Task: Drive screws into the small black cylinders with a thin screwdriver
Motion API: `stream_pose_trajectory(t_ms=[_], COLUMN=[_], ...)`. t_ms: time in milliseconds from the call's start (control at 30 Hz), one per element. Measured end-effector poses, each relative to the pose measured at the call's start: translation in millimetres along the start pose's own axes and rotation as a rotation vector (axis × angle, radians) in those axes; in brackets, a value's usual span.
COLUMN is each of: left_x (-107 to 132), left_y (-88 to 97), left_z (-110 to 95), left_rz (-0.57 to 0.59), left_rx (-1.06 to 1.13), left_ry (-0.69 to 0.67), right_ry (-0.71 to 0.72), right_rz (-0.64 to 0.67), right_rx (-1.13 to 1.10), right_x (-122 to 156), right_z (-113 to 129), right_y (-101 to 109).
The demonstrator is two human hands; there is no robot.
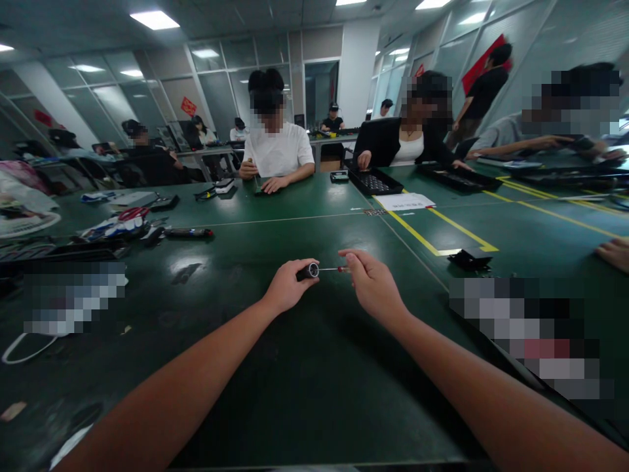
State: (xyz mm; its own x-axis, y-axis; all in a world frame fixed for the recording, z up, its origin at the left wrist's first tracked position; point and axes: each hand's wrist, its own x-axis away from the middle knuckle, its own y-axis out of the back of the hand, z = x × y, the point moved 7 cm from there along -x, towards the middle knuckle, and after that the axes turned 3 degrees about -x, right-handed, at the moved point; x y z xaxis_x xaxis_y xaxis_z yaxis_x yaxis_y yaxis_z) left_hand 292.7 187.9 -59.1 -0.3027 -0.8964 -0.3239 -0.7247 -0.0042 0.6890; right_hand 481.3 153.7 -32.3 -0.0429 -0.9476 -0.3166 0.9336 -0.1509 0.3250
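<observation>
Both my arms reach out over the dark green table (pixel 295 367). My left hand (pixel 287 286) is closed around a black cylindrical screwdriver handle (pixel 308 271) with a silver ring at its end. A thin metal bit (pixel 331 269) with a red mark sticks out of that end toward the right. My right hand (pixel 372 283) pinches the far end of this bit between thumb and fingers. The two hands are close together, just above the table's middle.
A black pen-like tool (pixel 189 232) and a heap of cables and tools (pixel 120 223) lie at left. Black trays (pixel 376 180) and a white paper (pixel 405 200) sit beyond yellow tape lines (pixel 442 226). A small black part (pixel 470 258) lies right. Several people work across the table; another person's hand (pixel 614 252) is at the right edge.
</observation>
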Motion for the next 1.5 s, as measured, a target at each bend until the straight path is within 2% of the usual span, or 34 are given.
stream_pose_trajectory(t_ms=[167,400,533,633,833,1033,1133,1233,1300,1500], left_x=[-0.1,-0.2,-0.6,-0.2,0.1,-0.1,1.8,3.6,3.1,-0.1], left_y=[0.3,-1.3,1.2,0.1,-0.9,1.1,-0.1,-0.7,-0.6,-4.3], left_z=[1.3,2.7,3.2,0.8,-1.2,1.4,-6.6,-17.0,-17.4,-10.7], left_rz=[-0.012,-0.007,-0.043,-0.024,-0.009,-0.041,-0.017,-0.01,-0.016,0.018], left_rx=[0.008,-0.001,0.028,0.006,-0.021,-0.007,-0.064,-0.165,-0.212,-0.21], left_ry=[0.006,-0.014,-0.007,-0.012,-0.021,0.001,-0.046,-0.113,-0.092,-0.025], right_ry=[0.02,0.003,0.001,0.007,-0.019,-0.054,-0.139,-0.35,-0.446,-0.367], right_rz=[0.012,-0.012,-0.045,-0.029,-0.036,-0.067,-0.111,-0.197,-0.238,-0.317], right_rx=[-0.137,-0.019,-0.174,-0.22,-0.107,-0.37,-0.485,-0.721,-0.832,-0.751], right_x=[-0.8,-3.4,-5.4,-5.6,-5.1,-6.6,-7.9,-6.9,-5.9,-6.0], right_z=[-3.4,-5.7,-13.3,-12.2,-10.1,-16.8,-22.9,-39.9,-47.7,-45.1], right_y=[-2.2,-0.5,-1.5,-2.7,-0.5,-4.5,-5.0,-6.5,-7.8,0.2])
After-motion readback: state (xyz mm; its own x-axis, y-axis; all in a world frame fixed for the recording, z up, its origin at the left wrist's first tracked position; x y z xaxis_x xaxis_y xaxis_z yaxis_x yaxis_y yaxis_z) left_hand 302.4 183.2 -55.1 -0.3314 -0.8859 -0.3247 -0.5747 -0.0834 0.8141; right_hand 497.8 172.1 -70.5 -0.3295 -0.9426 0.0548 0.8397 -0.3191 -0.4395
